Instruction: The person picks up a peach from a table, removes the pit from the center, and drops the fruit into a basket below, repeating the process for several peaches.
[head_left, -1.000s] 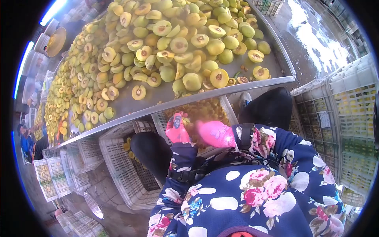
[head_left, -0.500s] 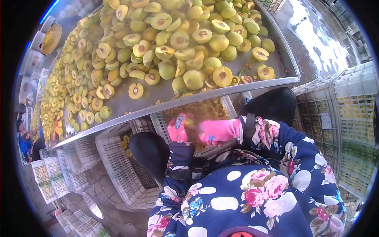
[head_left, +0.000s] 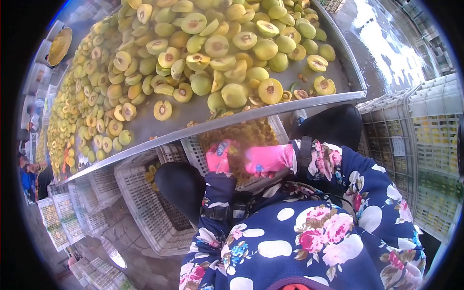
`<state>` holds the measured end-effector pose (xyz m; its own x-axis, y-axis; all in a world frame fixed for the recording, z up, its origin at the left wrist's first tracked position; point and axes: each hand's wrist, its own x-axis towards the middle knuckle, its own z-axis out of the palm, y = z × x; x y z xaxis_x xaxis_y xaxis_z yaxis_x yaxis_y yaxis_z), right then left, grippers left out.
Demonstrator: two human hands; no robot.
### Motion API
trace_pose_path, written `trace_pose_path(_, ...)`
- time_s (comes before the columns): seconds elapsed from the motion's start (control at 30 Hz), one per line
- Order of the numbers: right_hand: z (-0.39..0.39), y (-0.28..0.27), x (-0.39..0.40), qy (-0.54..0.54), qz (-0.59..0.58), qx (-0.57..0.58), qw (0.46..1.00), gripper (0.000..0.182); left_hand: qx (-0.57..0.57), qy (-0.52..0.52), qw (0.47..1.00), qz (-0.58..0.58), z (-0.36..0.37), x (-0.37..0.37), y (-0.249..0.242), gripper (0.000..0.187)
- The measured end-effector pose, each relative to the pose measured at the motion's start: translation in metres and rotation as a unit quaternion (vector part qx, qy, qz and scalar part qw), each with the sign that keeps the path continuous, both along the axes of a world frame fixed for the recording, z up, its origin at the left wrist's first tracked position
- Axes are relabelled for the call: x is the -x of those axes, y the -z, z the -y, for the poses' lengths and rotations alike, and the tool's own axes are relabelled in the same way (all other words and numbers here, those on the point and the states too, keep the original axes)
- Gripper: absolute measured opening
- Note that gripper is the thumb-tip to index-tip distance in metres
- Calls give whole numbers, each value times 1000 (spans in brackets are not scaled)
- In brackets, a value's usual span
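My left hand (head_left: 220, 155) and my right hand (head_left: 267, 160), both in pink gloves, are close together over a white crate (head_left: 194, 150) between my knees. Small yellow-brown fruit pieces (head_left: 253, 133) fill that crate. The fingers of both hands curl inward around something between them, too blurred to identify. Above the hands, a metal table (head_left: 186, 116) bears a large heap of halved yellow-green fruits (head_left: 233, 95), some with brown centres facing up.
A white crate (head_left: 140, 212) with a few fruit pieces stands left of my left knee. Stacked crates (head_left: 432, 159) rise at the right, with more (head_left: 58, 217) at the far left. Behind the table's left end are people (head_left: 29, 179) and a straw hat (head_left: 60, 47). The floor looks wet.
The view has shifted slightly, so the table and fruit sit a little lower and further left. Both hands stay close together over the crate, with only small finger movements.
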<state>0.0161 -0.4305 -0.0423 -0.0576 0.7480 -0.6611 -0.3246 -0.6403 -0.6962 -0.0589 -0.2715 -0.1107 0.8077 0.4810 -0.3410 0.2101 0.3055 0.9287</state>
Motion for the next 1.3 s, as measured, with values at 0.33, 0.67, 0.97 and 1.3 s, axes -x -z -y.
trace_pose_path(0.33,-2,-3,4,29,-26,14,999,23,-1,34,997,-71,-4,1,-14,15)
trace_pose_path(0.67,-9,4,25,133,-117,-11,984,21,118,-97,987,43,6,0,-11,12)
trace_pose_path(0.97,-3,4,24,113,-93,6,989,15,28,47,999,-2,-1,4,7,11)
trace_pose_path(1.3,-9,-8,27,186,-237,-59,952,25,223,-112,965,82,5,-4,-5,8)
